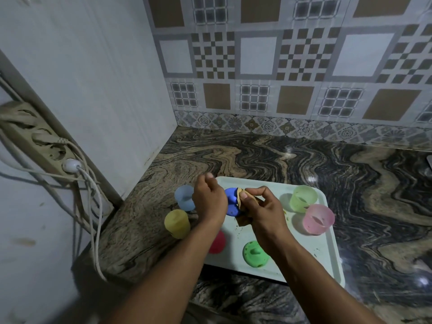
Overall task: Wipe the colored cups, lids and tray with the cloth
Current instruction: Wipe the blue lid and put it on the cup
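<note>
Centre of frame: left hand (208, 199) grips round blue plastic lid (231, 205) above pale green rectangular tray (327, 249). Right hand (264, 210) pinches tan cloth (243, 202) vs lid's right edge. On tray: translucent green cup (303, 198) & pink cup (318, 219) at right, green lid (254, 253) & red lid (217, 242) near bottom. Left of tray, on marbled counter (304, 160): light blue cup (184, 197), yellow cup (177, 223).

Four cups: blue (184, 197), yellow (177, 223), green (303, 198), pink (318, 219). Three lids: blue (231, 202), red (217, 243), green (254, 253). One tray (327, 249), one cloth (243, 202), two hands (209, 197) (266, 209).
</note>
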{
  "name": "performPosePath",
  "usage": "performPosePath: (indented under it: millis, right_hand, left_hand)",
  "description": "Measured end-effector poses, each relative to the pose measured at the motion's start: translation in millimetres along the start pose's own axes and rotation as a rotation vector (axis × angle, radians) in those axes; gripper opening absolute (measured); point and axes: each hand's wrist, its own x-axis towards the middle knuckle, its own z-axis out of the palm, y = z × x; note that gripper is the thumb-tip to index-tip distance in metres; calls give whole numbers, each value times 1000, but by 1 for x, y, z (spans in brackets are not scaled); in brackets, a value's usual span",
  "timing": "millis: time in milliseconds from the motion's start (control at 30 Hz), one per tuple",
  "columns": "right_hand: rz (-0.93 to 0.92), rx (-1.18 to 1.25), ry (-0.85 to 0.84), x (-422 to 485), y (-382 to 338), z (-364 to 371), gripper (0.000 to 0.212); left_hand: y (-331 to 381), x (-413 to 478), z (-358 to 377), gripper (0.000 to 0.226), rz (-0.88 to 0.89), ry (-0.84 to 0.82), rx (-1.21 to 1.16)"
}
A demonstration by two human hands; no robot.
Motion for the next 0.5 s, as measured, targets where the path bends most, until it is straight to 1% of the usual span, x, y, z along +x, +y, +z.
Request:
performPosePath:
  millis: [100,133,167,200,233,267,300,333,400,433,467,500]
  right_hand:
    - [47,-61,-137,10,-20,-7,11]
    - [70,-69,-192,13,-27,-8,11]
    - [84,-65,-234,15,-34,-8,10]
    - [90,-46,-258,16,-39,-6,9]
    - [89,-14,-259,17,-42,-3,9]
    - [84,28,-234,16,-42,1,9]
    - [79,80,-189,14,-40,6,9]
    - [78,144,-137,11,-34,11,8]
    - [106,283,-52,3,-19,21,6]
    - [126,318,-17,1,-12,22,6]
    - [146,313,7,0,-9,21,6]
    - [162,271,6,1,-9,19,6]
  left_hand:
    - [6,18,-11,46,15,-386,38]
    - [12,23,-15,48,58,-464,72]
    - [17,28,-16,48,123,-498,114]
    - [23,30,-17,47,202,-484,149]
    - [29,29,-15,46,274,-422,156]
    - [34,26,-12,46,313,-330,127]
    - [37,23,-8,45,307,-217,69]
    - [38,19,-5,43,260,-99,-7]
    - [34,10,0,43,79,90,-159]
    - [29,5,2,45,-14,121,-196]
    - [24,3,2,47,-74,83,-182]
    - [18,4,1,48,-94,-11,-129]
